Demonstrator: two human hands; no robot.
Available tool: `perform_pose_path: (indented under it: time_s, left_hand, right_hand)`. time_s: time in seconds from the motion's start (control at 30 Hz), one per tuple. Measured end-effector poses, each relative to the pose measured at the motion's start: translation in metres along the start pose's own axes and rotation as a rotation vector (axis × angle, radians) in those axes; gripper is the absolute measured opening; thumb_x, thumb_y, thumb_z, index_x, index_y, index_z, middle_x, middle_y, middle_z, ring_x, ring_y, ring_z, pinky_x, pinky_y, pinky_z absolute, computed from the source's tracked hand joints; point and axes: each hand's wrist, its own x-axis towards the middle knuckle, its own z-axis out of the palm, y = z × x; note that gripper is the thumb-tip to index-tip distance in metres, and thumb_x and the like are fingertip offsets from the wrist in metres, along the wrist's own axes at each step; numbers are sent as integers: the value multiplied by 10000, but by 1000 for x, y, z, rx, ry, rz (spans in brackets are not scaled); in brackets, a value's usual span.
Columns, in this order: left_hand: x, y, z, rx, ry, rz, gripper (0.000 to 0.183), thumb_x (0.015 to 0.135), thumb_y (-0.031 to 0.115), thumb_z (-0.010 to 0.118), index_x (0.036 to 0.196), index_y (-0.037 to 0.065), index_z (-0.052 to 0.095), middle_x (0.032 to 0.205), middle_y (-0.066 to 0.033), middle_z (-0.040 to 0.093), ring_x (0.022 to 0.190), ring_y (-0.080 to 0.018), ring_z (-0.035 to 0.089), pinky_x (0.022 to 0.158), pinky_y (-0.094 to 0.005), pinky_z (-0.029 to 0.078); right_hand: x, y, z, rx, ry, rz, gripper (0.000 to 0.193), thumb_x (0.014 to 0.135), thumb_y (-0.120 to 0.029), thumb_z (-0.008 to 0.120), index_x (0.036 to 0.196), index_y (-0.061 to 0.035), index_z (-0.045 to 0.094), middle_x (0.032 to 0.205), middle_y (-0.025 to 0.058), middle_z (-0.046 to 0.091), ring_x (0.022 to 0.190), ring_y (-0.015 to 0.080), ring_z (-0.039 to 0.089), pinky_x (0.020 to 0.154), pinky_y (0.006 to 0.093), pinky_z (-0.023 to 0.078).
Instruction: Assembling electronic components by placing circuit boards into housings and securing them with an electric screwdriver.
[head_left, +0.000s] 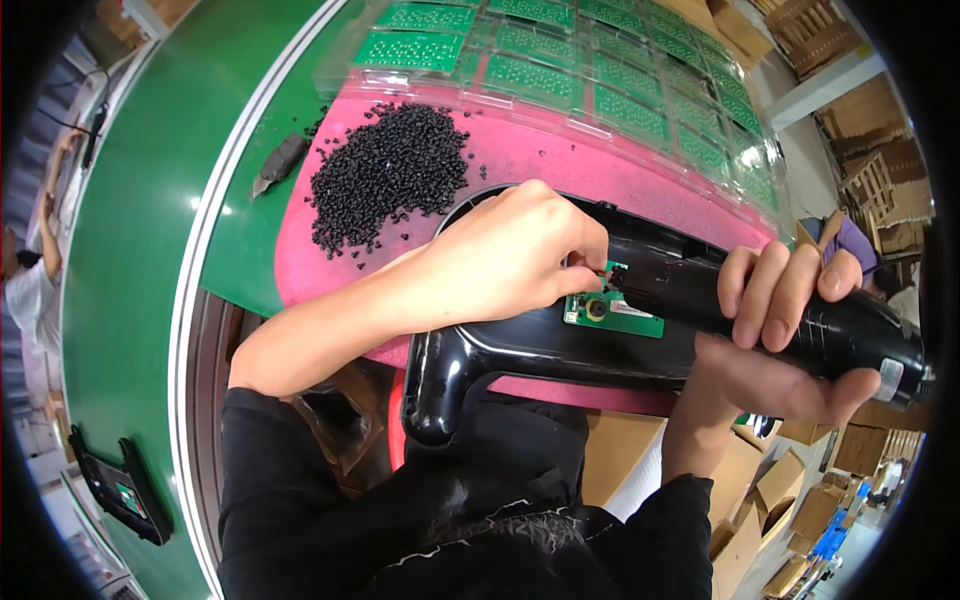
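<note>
A glossy black plastic housing (530, 350) lies across the pink mat in front of me, a rounded arm of it reaching toward my body. Inside it sits a small green circuit board (640, 325) with a round part and a white label. My right hand (770, 290) wraps round a thick black electric screwdriver (685, 288), tilted with its tip end at the board. My left hand (520, 245) reaches over the housing, thumb and forefinger pinched beside that tip. Whatever the pinch holds is too small to make out. The screwdriver hides part of the housing.
On the pink mat (520, 150) lies a heap of small black screws (390, 175). Clear trays of green boards (530, 80) stand behind. A dark grey lump (282, 160) is left of the heap. Another black housing (125, 490) lies far left. Cardboard boxes (780, 485) stand at right.
</note>
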Motion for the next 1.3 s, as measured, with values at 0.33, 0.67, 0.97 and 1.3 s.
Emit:
perform_pose_path:
  time_s: [0.33, 0.67, 0.97, 1.3]
  left_hand:
    - [5, -4, 2, 21, -13, 97, 141, 775, 64, 728, 856, -44, 689, 795, -146, 693, 749, -295, 690, 678, -353, 542]
    - [10, -2, 7, 17, 123, 92, 104, 792, 17, 707, 887, -24, 689, 797, -125, 699, 746, -267, 695, 671, -328, 545]
    - [2, 4, 6, 181, 109, -29, 154, 924, 162, 579, 910, 11, 600, 756, -182, 630, 762, -412, 611, 648, -481, 481]
    - [-7, -9, 4, 290, -101, 92, 171, 828, 166, 682, 868, 15, 613, 835, -111, 646, 825, -341, 644, 695, -437, 506]
  right_hand:
    - [1, 3, -4, -35, -78, 34, 614, 820, -638, 610, 1041, -82, 472, 634, -14, 511, 499, 100, 472, 516, 253, 396]
    - [-5, 3, -1, -106, -100, 245, 688, 741, -661, 717, 974, -66, 460, 610, 5, 525, 489, 116, 483, 492, 271, 434]
    - [-3, 7, 14, -261, -137, 434, 705, 728, -686, 706, 944, -72, 437, 602, -3, 494, 491, 112, 474, 491, 271, 421]
    - [-21, 10, 24, -197, -59, 105, 686, 737, -691, 691, 956, -82, 463, 591, -26, 494, 465, 104, 467, 460, 258, 397]
